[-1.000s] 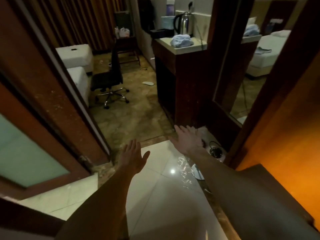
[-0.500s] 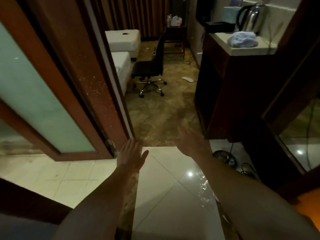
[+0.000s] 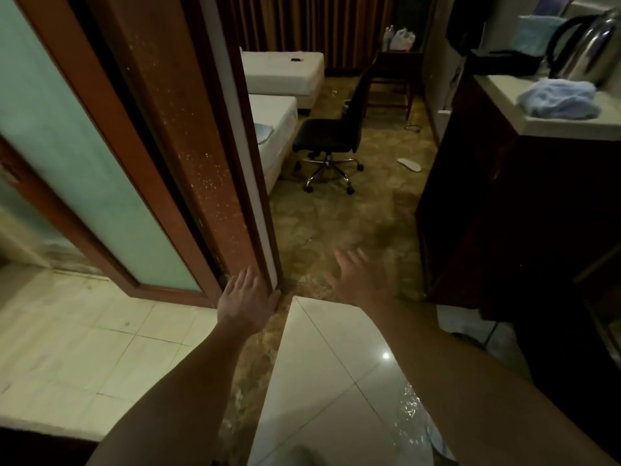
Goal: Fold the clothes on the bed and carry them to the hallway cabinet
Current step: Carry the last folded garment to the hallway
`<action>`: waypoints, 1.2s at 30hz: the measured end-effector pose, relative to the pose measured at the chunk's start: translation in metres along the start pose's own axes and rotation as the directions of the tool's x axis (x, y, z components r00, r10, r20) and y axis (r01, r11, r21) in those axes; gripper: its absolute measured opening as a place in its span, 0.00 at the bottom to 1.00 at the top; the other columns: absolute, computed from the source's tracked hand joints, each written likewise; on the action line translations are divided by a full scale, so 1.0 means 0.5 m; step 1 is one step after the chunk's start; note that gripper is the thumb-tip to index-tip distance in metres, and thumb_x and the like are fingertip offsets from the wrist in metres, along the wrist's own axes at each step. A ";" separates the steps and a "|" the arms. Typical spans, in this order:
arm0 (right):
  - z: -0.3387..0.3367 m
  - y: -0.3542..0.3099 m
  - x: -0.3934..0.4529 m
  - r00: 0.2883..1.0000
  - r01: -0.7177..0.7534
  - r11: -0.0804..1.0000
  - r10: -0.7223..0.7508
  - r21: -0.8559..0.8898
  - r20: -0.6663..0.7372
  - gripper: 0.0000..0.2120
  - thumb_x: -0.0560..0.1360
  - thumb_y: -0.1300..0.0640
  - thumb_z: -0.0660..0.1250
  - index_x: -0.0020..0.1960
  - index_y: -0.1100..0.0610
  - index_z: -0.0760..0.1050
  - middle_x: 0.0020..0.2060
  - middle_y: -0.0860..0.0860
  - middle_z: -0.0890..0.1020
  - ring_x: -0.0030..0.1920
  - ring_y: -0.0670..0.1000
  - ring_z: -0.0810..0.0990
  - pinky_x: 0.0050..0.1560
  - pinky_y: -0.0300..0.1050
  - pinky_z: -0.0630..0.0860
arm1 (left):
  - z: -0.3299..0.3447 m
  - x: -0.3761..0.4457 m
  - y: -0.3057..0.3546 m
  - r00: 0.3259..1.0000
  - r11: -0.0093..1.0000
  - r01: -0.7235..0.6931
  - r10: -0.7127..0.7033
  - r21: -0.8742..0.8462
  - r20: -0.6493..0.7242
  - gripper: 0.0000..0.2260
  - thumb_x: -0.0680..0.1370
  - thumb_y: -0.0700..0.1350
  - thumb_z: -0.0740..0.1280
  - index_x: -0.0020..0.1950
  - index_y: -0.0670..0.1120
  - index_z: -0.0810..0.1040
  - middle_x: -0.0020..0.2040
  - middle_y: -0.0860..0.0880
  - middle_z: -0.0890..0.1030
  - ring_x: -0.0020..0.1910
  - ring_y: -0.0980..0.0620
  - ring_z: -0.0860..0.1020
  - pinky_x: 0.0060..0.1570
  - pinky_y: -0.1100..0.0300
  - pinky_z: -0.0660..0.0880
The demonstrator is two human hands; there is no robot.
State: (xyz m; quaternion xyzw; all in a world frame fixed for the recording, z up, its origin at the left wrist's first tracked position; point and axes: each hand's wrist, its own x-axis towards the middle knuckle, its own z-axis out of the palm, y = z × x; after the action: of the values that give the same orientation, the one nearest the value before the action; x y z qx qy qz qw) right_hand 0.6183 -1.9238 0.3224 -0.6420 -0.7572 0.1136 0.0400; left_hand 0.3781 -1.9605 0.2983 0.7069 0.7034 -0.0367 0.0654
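Facing bed (image 3: 274, 126) beyond door frame (image 3: 201, 146); blue garment (image 3: 263, 132) on its near corner. Folded blue clothes (image 3: 559, 101) on bench (image 3: 554, 126) right of frame. Left hand (image 3: 247, 302), right hand (image 3: 361, 280): both released, holding nothing.

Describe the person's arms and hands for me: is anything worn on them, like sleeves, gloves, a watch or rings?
Both arms are bare along all that shows, with no sleeve in view. The left hand and the right hand wear no gloves, and no watch or bracelet shows at either wrist. No rings stand out, though the dim light and blur make small details hard to judge.
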 end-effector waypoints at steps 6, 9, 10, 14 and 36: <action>-0.001 -0.001 0.178 0.998 -0.032 0.999 0.034 -0.034 0.061 0.34 0.80 0.36 0.52 0.80 0.47 0.47 0.80 0.50 0.54 0.79 0.56 0.49 0.75 0.64 0.49 | -0.038 0.155 -0.038 1.000 1.000 0.005 -0.004 0.024 -0.019 0.32 0.82 0.63 0.45 0.81 0.45 0.49 0.82 0.46 0.48 0.80 0.49 0.46 0.79 0.50 0.47; -0.005 -0.007 0.257 0.998 -0.042 0.999 0.042 -0.012 0.057 0.34 0.80 0.35 0.53 0.80 0.47 0.48 0.79 0.51 0.56 0.79 0.57 0.51 0.76 0.64 0.52 | -0.060 0.238 -0.054 1.000 0.999 -0.005 0.006 0.053 -0.022 0.33 0.82 0.64 0.44 0.81 0.45 0.50 0.82 0.46 0.48 0.80 0.49 0.46 0.79 0.50 0.46; -0.007 -0.009 0.285 0.997 -0.055 0.998 0.055 0.000 0.053 0.34 0.79 0.35 0.53 0.80 0.47 0.48 0.79 0.51 0.56 0.79 0.57 0.51 0.76 0.64 0.52 | -0.065 0.268 -0.058 0.999 0.998 -0.001 0.003 0.061 -0.036 0.33 0.82 0.64 0.44 0.81 0.45 0.51 0.82 0.46 0.49 0.80 0.49 0.46 0.79 0.50 0.47; -0.024 0.001 0.384 0.997 -0.057 0.998 0.057 -0.001 0.043 0.34 0.79 0.35 0.54 0.79 0.47 0.49 0.79 0.50 0.57 0.79 0.56 0.52 0.75 0.64 0.54 | -0.078 0.380 -0.062 0.999 0.994 -0.016 0.019 0.104 -0.028 0.35 0.81 0.66 0.42 0.81 0.45 0.50 0.82 0.46 0.49 0.80 0.49 0.47 0.79 0.50 0.48; -0.155 0.310 0.939 0.997 0.003 0.997 0.002 -0.072 0.072 0.34 0.80 0.35 0.50 0.80 0.47 0.47 0.79 0.49 0.56 0.79 0.55 0.50 0.76 0.64 0.48 | -0.147 0.960 0.181 1.000 0.990 0.020 -0.023 0.138 0.020 0.35 0.81 0.64 0.39 0.81 0.42 0.47 0.82 0.45 0.48 0.80 0.48 0.46 0.79 0.49 0.47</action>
State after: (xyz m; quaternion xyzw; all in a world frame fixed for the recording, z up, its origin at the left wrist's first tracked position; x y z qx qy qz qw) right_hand 0.7026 -1.4305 0.3230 -0.6383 -0.7620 0.1090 -0.0104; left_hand 0.4691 -1.4749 0.3056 0.7017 0.7059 -0.0936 0.0236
